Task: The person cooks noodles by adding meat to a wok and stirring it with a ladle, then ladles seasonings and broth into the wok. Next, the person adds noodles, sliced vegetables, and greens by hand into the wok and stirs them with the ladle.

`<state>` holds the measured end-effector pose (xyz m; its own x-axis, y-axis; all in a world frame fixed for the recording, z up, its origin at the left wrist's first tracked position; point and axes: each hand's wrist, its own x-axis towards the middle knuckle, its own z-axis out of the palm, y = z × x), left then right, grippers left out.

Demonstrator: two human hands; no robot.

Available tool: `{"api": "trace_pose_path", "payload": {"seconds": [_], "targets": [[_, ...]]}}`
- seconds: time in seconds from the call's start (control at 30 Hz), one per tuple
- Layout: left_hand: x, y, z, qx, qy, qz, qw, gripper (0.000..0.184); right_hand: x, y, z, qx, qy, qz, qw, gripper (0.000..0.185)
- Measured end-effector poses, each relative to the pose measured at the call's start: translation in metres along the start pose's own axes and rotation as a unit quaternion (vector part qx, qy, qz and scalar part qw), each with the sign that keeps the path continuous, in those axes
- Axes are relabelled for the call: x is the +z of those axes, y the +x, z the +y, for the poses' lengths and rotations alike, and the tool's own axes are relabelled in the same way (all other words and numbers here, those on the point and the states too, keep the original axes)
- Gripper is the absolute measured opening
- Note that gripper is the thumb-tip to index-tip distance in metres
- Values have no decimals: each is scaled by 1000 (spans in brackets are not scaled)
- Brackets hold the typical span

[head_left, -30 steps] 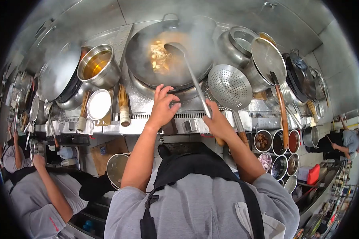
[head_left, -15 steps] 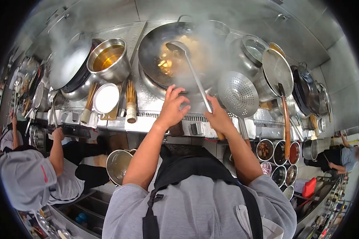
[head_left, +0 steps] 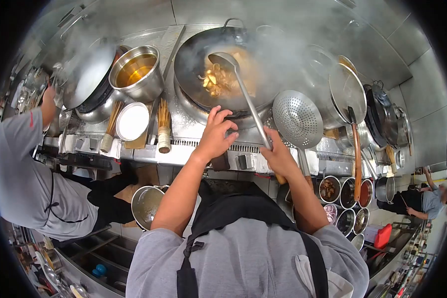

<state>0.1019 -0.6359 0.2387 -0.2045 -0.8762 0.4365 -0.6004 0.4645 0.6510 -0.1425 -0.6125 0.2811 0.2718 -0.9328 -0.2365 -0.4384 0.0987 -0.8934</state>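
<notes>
"Two bare hands at the stove: what does each one do?"

"Right hand (head_left: 279,158) has its fingers wrapped around the handle of a long ladle (head_left: 248,99). Left hand (head_left: 215,141) has parted, loosely bent fingers by the near rim of the wok (head_left: 189,74); whether the fingertips touch that rim, I cannot tell."

"And the ladle's bowl?"

"Inside the wok, tilted over the brown and yellowish food (head_left: 214,82). Steam (head_left: 288,52) blurs the wok's right side and the metal pots behind it."

"Anything crowding the right hand?"

"A perforated skimmer (head_left: 297,119) lies just beside it, its handle running down past the wrist. Farther right, a mesh strainer (head_left: 343,92) rests over a pot, its wooden handle hanging past the counter edge. Below that stand round containers (head_left: 329,189), one with brown pieces, another with something red."

"What about the left side?"

"A steel pot (head_left: 153,85) of amber liquid stands near the wok. In front of it are a white round tub (head_left: 132,121) and two bamboo brushes (head_left: 164,126), one on either side of the tub. Beyond, a co-worker in a grey shirt (head_left: 30,193) reaches up toward the next station."
</notes>
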Motion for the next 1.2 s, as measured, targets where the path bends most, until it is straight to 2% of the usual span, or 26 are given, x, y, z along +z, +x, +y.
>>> {"api": "trace_pose_path", "payload": {"seconds": [0.07, 0.17, 0.27, 0.3, 0.37, 0.47, 0.57, 0.63, 0.7, 0.73, 0.83, 1.0, 1.07, 1.1, 1.2], "targets": [[0, 0, 0, -2, 1, 0, 1000, 18, -6, -10, 2, 36, 68, -30, 997, 67], [0, 1, 0, -5, -9, -3, 1000, 18, -25, 4, -10, 88, -2, -22, 996, 63], [-2, 1, 1, -3, -4, -10, 1000, 18, -16, 12, 4, -39, -75, 88, 993, 64], [-3, 0, 1, -3, -2, -8, 1000, 18, -18, 9, 10, -28, -91, 92, 991, 65], [-1, 0, 2, -5, -1, -1, 1000, 18, -17, -7, 21, -58, -87, 81, 991, 65], [-1, 1, 3, -17, -14, -4, 1000, 18, -18, -40, 18, -13, -21, 6, 1000, 67], [-2, 1, 3, -7, -3, 1, 1000, 18, -27, -53, 4, 2, -41, -30, 999, 68], [-2, 3, 1, -6, 0, -1, 1000, 19, -35, -13, 23, -20, -34, -49, 998, 68], [-1, 1, -1, 4, 3, -4, 1000, 19, -43, 20, 16, 11, -53, -46, 997, 67], [0, 2, 0, 4, 5, -6, 1000, 19, -38, 32, 3, 47, -76, -36, 995, 67], [-2, 1, 2, -9, 5, -10, 1000, 19, -5, 47, 2, 5, -107, 73, 992, 67], [0, -1, 1, -8, 5, 12, 1000, 19, 18, 17, 40, -52, -42, 59, 996, 66], [1, 0, 0, 0, 5, 10, 1000, 19, -4, -5, -5, 83, 45, -37, 995, 67], [1, 2, 0, 0, 2, 9, 1000, 19, -13, 11, 5, 63, 84, -37, 994, 70], [-2, 1, 3, -4, -4, 4, 1000, 19, -12, 46, 5, 22, 49, 13, 998, 67]]}}
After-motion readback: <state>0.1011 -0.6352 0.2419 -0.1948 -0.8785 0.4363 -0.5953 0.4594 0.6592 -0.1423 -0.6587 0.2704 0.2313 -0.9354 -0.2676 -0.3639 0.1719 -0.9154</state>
